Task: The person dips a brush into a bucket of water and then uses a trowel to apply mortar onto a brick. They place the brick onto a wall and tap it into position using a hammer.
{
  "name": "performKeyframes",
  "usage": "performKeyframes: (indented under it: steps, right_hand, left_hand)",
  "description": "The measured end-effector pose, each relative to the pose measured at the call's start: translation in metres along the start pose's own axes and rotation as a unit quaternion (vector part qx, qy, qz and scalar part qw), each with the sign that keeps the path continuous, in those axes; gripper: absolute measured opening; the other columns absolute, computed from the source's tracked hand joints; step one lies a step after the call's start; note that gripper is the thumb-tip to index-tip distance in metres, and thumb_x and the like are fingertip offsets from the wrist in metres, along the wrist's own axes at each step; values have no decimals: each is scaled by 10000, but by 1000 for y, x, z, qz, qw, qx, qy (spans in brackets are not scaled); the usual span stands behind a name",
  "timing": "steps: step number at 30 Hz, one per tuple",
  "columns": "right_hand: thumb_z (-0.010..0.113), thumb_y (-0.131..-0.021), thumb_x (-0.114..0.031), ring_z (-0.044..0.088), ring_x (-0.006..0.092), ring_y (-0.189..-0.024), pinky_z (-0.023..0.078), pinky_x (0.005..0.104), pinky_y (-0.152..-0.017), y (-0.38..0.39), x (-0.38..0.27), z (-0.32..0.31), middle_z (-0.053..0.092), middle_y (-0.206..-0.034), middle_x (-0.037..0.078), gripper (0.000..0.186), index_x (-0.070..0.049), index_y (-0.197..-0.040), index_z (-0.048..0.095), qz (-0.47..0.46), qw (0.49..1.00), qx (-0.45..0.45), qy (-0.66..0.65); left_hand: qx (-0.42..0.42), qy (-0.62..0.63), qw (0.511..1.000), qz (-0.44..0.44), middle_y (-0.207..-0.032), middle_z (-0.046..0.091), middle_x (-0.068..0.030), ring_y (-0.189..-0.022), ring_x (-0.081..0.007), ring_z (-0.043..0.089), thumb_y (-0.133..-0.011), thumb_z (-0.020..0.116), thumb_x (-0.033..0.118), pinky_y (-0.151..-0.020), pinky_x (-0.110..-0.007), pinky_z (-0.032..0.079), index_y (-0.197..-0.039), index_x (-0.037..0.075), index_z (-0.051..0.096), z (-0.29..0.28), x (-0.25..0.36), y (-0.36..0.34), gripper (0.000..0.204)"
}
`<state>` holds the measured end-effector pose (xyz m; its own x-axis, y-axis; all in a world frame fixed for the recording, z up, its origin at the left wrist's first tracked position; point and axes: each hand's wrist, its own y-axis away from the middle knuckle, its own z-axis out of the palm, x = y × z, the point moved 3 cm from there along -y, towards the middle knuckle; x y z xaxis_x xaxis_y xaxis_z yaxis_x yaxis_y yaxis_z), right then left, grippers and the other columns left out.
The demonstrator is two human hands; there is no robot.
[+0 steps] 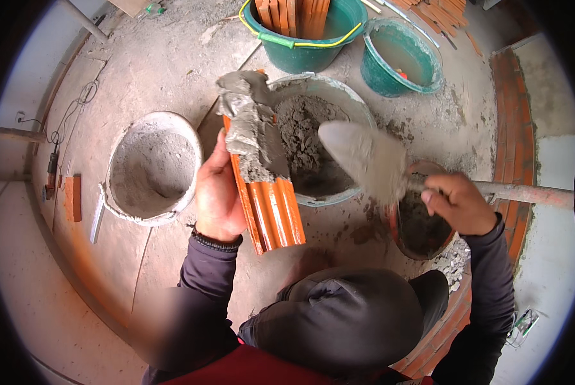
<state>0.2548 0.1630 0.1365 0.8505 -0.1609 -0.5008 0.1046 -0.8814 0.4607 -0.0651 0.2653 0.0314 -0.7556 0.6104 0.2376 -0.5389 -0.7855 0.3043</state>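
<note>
My left hand [220,196] is closed around the side of an orange ridged clay tile [271,215], wet and shiny at its near end. Grey mortar [254,131] covers the tile's far half in a thick, uneven layer. In my right hand [457,202] is a pointed trowel [367,157], its blade smeared with mortar and held to the right of the tile, apart from it. Beneath both lies a round tub [358,106] with lumpy wet mortar [303,131] inside; the tile and trowel hide parts of it.
Left stands a white bucket [197,138] of grey powder. Beyond are a green bucket [287,54] holding tiles and another green bucket [371,67] with murky water. A reddish container [393,224] sits below my right hand. An angle grinder [51,170] and an orange tile [73,199] lie far left.
</note>
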Motion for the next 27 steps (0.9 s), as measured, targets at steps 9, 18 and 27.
performKeyframes:
  steps: [9, 18, 27]
  right_hand:
    - [624, -808, -171, 657, 296, -734, 494, 428, -681, -78, -19, -6, 660, -734, 89, 79, -99, -795, 655, -101, 845, 228, 473]
    - [625, -756, -102, 670, 262, -733, 529, 388, -668, -124, -74, 23, 640, -688, 88, 104, -85, -697, 709, -167, 781, 99, 594]
    - [650, -754, -113, 688, 266, -780, 556, 386, -670, -128, -76, 26, 666, -725, 68, 98, -113, -754, 748, -200, 795, 19, 572]
  left_hand:
    - [70, -6, 995, 73, -1346, 566, -151, -1190, -330, 574, -1059, 318, 305, -1047, -522, 430, -1395, 57, 460, -37, 1, 18, 441]
    - [65, -15, 994, 90, -1324, 588, -129, -1146, -300, 605, -1054, 344, 322, -1012, -506, 461, -1390, 75, 474, -71, -3, 32, 437]
    - [21, 49, 996, 68, -1375, 552, -114, -1220, -296, 555, -1058, 349, 322, -1055, -484, 425, -1416, 72, 452, -87, -20, 22, 448]
